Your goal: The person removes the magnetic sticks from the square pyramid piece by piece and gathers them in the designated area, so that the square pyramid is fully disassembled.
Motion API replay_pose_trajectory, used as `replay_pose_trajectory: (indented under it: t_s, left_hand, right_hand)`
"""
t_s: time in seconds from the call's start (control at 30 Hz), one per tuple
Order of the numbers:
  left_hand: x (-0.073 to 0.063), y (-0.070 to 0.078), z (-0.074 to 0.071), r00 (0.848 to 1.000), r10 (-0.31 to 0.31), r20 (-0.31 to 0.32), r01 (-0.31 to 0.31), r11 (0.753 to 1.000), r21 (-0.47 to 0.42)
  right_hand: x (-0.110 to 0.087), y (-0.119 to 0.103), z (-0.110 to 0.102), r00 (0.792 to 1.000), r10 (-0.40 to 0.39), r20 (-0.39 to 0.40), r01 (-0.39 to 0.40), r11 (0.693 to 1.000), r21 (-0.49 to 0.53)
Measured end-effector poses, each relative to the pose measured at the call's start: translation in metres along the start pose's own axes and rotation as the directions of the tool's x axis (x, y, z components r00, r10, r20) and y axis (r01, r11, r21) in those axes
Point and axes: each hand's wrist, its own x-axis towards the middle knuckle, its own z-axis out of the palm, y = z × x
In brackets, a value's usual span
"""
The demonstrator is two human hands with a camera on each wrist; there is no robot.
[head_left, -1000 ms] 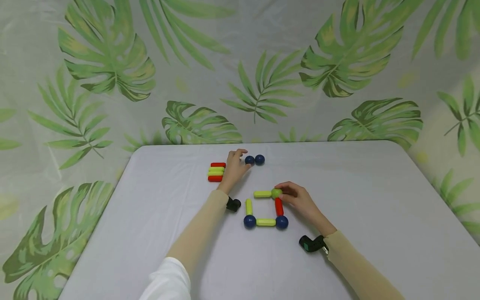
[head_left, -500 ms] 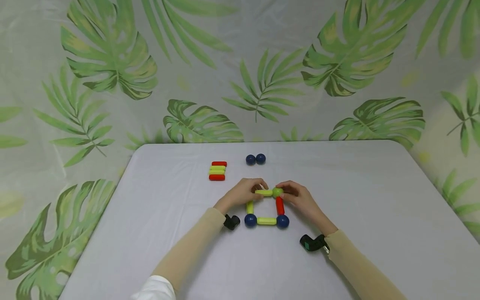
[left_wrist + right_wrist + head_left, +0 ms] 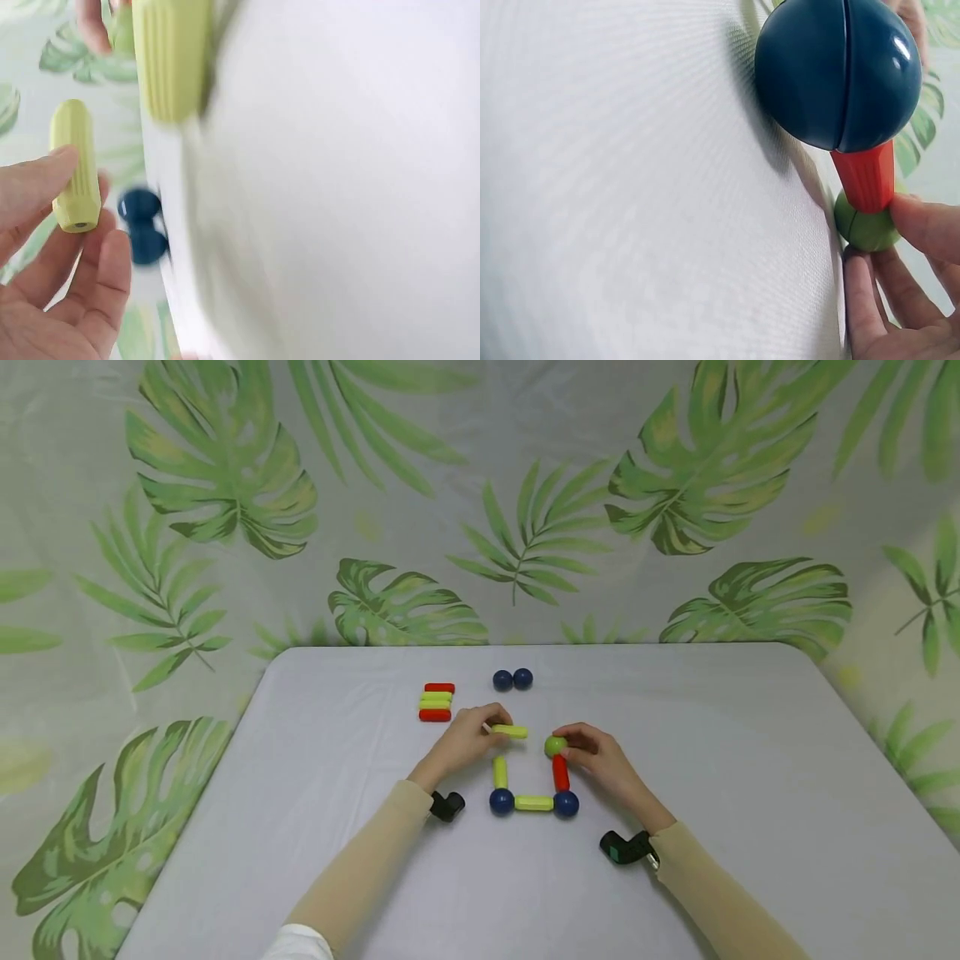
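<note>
My left hand [image 3: 467, 739] pinches a yellow-green rod [image 3: 512, 732] between thumb and fingers, raised off the table; the left wrist view shows the same rod [image 3: 75, 165] with its ridged sides. My right hand [image 3: 602, 764] holds a green ball [image 3: 555, 746] between thumb and fingertips. That ball joins a red rod [image 3: 561, 773], which runs to a blue ball [image 3: 566, 804]. From there a yellow-green rod [image 3: 534, 803] reaches a second blue ball [image 3: 502, 802], with another yellow-green rod [image 3: 500, 772] pointing away from it. Together they form an open-sided frame.
Behind the left hand lies a row of red and yellow-green rods [image 3: 436, 702]. Two loose blue balls [image 3: 513, 679] sit side by side near the far edge of the white table [image 3: 712, 735]. A leaf-patterned cloth [image 3: 540, 510] hangs behind.
My left hand came back from beside the far blue balls, took the yellow-green rod at the green ball and pulled it off, up and leftward. My right hand stayed on the green ball.
</note>
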Motion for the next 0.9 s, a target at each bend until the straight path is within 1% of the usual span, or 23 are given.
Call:
replay_pose_trajectory:
  t_s: [0.07,0.17,0.27,0.33,0.4,0.5,0.67,0.8,0.87,0.9]
  left_hand:
    - [-0.007,-0.007,-0.009,0.998,-0.005,-0.062,0.006,1.000,0.007]
    - [-0.019,-0.020,-0.024,0.988,-0.032,-0.150,0.039,0.998,0.043]
    - [-0.029,-0.033,-0.037,0.973,-0.083,-0.213,0.103,0.991,0.082]
    - [-0.034,-0.039,-0.043,0.962,-0.127,-0.240,0.156,0.982,0.106]
    - [-0.038,-0.044,-0.047,0.953,-0.169,-0.252,0.206,0.970,0.131]
    - [-0.038,-0.047,-0.050,0.946,-0.202,-0.253,0.248,0.955,0.164]
    - [-0.035,-0.046,-0.050,0.943,-0.211,-0.257,0.268,0.940,0.211]
    - [-0.034,-0.045,-0.049,0.934,-0.223,-0.278,0.288,0.931,0.223]
    - [-0.034,-0.043,-0.048,0.936,-0.220,-0.275,0.281,0.937,0.206]
    - [-0.034,-0.042,-0.047,0.941,-0.212,-0.264,0.267,0.944,0.193]
  right_hand:
    - [0.000,0.002,0.000,1.000,-0.008,-0.003,0.008,1.000,0.006]
    - [0.000,0.003,0.000,1.000,-0.022,-0.004,0.022,1.000,0.006]
    - [0.000,0.004,0.000,1.000,-0.029,-0.007,0.029,1.000,-0.005]
    - [0.000,0.004,0.000,0.999,-0.032,-0.011,0.032,0.999,-0.011]
    - [0.001,0.005,0.000,0.999,-0.037,-0.014,0.037,0.999,-0.018]
    - [0.001,0.006,0.000,0.999,-0.050,-0.016,0.050,0.999,-0.021]
    - [0.002,0.009,0.000,0.998,-0.058,-0.008,0.058,0.998,0.007]
    - [0.002,0.009,0.000,0.999,-0.053,-0.006,0.053,0.998,0.023]
    - [0.002,0.009,0.000,0.999,-0.051,-0.004,0.051,0.998,0.023]
    - [0.002,0.009,0.000,0.999,-0.047,-0.004,0.047,0.999,0.026]
